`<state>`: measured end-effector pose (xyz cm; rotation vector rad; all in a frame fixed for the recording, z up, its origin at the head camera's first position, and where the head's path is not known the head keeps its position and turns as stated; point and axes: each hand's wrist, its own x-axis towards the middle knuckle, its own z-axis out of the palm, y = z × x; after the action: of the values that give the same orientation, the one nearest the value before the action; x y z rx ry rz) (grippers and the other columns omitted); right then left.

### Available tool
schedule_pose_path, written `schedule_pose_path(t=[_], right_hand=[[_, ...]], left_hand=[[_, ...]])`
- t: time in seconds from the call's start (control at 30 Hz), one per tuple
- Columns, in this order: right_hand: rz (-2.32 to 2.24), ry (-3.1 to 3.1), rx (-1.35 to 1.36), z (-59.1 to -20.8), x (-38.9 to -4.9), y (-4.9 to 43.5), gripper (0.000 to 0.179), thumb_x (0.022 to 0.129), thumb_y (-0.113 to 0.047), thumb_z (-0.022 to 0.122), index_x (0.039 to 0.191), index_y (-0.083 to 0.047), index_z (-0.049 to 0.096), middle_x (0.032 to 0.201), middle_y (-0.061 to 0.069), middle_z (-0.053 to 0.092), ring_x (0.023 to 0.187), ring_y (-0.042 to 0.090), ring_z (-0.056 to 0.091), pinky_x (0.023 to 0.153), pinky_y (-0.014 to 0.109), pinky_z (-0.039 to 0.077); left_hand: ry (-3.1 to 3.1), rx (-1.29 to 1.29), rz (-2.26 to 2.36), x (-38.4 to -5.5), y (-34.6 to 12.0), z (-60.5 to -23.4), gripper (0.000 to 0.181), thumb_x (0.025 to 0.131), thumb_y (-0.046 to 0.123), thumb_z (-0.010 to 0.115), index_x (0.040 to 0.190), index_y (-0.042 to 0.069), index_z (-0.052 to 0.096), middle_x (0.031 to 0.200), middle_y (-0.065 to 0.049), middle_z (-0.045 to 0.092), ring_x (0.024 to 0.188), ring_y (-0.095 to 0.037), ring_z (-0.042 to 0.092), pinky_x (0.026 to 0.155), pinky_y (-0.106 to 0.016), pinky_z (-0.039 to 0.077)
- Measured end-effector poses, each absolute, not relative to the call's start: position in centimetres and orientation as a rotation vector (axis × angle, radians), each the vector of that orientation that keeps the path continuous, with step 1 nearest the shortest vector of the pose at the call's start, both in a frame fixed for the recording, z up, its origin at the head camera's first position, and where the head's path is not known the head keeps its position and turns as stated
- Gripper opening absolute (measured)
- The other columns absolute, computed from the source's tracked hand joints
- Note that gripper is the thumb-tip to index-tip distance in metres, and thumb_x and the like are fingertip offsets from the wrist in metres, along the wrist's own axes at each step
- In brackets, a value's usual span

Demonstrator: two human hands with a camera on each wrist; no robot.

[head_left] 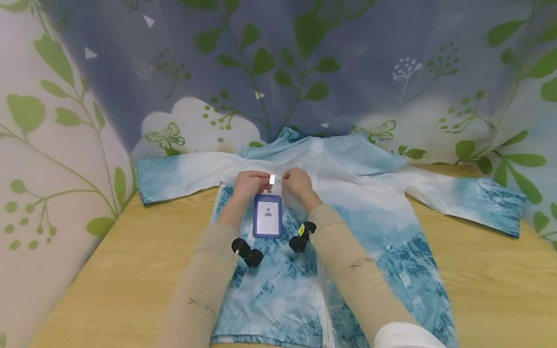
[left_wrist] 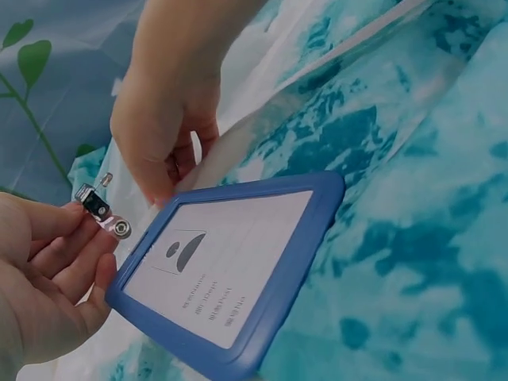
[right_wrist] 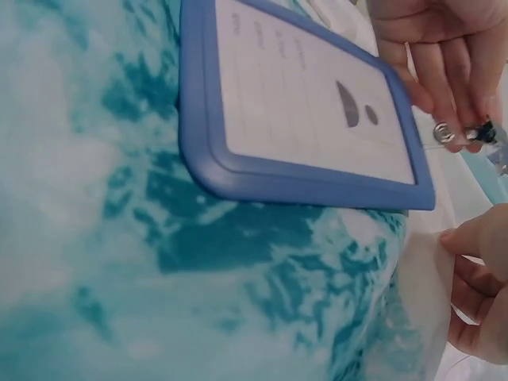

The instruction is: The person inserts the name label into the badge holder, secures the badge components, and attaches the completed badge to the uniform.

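A blue-framed ID badge [head_left: 267,224] with a white card hangs over the front of a blue-and-white tie-dye-like jacket [head_left: 370,212], which lies spread out. My left hand [head_left: 249,186] pinches the badge's small metal clip [left_wrist: 95,202] between thumb and fingers. A clear strap with a snap [left_wrist: 119,228] runs from that clip toward the badge's top edge. Just to the right, my right hand [head_left: 299,182] pinches a fold of the jacket's pale chest fabric [right_wrist: 425,278]. In the head view the clip's end points at the right fingertips, with a small gap between.
Beneath the jacket is a wood-grain table [head_left: 487,275]. The jacket's sleeves [head_left: 191,174] stretch out to both sides. Behind stands a leaf-patterned curtain [head_left: 278,63]. Black wrist cameras [head_left: 248,253] sit on both forearms, near the badge.
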<state>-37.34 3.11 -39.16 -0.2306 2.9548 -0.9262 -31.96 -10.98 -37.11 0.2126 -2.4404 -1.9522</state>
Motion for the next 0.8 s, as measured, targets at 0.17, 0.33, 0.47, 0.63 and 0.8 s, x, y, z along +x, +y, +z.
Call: schedule_pose_path(t=[0.17, 0.33, 0.47, 0.63, 0.8], right_hand=[[-0.932, 2.951, -0.2, -38.5, -37.7, 4.7, 0.025, 0.091, -0.014, 0.054, 0.109, -0.002, 0.067, 0.11, 0.012, 0.063, 0.101, 0.026, 0.056, 0.09, 0.038, 0.044], [-0.962, 2.962, -0.226, -37.7, -38.0, 4.9, 0.025, 0.09, -0.013, 0.055, 0.108, -0.001, 0.067, 0.11, 0.013, 0.063, 0.1, 0.027, 0.056, 0.089, 0.038, 0.044], [-0.958, 2.965, -0.256, -37.4, -38.0, 4.5, 0.024, 0.091, -0.014, 0.055, 0.107, -0.001, 0.068, 0.111, 0.012, 0.063, 0.099, 0.026, 0.057, 0.087, 0.038, 0.045], [-0.966, 2.933, -0.275, -37.9, -37.8, 3.8, 0.024, 0.09, -0.012, 0.055, 0.107, -0.001, 0.068, 0.11, 0.013, 0.064, 0.096, 0.026, 0.058, 0.085, 0.036, 0.046], [-1.017, 2.893, -0.285, -38.3, -37.4, 3.4, 0.024, 0.089, -0.01, 0.054, 0.105, 0.0, 0.069, 0.109, 0.013, 0.065, 0.091, 0.026, 0.059, 0.08, 0.035, 0.047]], left_hand=[[-2.478, 0.166, -1.953, -33.1, -9.5, -37.1, 0.024, 0.087, 0.009, 0.06, 0.108, -0.001, 0.068, 0.096, -0.015, 0.068, 0.085, -0.021, 0.066, 0.074, -0.03, 0.051], [-2.465, 0.187, -1.915, -34.0, -9.0, -36.8, 0.021, 0.086, 0.009, 0.062, 0.102, -0.002, 0.069, 0.093, -0.016, 0.069, 0.08, -0.02, 0.066, 0.069, -0.028, 0.051], [-2.438, 0.274, -1.924, -34.1, -9.0, -36.8, 0.02, 0.085, 0.007, 0.062, 0.101, -0.002, 0.07, 0.092, -0.016, 0.069, 0.076, -0.019, 0.065, 0.068, -0.028, 0.051], [-2.421, 0.366, -1.967, -34.0, -9.1, -37.4, 0.019, 0.085, 0.005, 0.061, 0.101, -0.003, 0.069, 0.094, -0.016, 0.068, 0.073, -0.018, 0.064, 0.07, -0.029, 0.051], [-2.379, 0.428, -2.016, -33.7, -9.4, -38.3, 0.021, 0.086, 0.005, 0.061, 0.104, -0.003, 0.068, 0.098, -0.016, 0.067, 0.074, -0.017, 0.062, 0.073, -0.03, 0.051]])
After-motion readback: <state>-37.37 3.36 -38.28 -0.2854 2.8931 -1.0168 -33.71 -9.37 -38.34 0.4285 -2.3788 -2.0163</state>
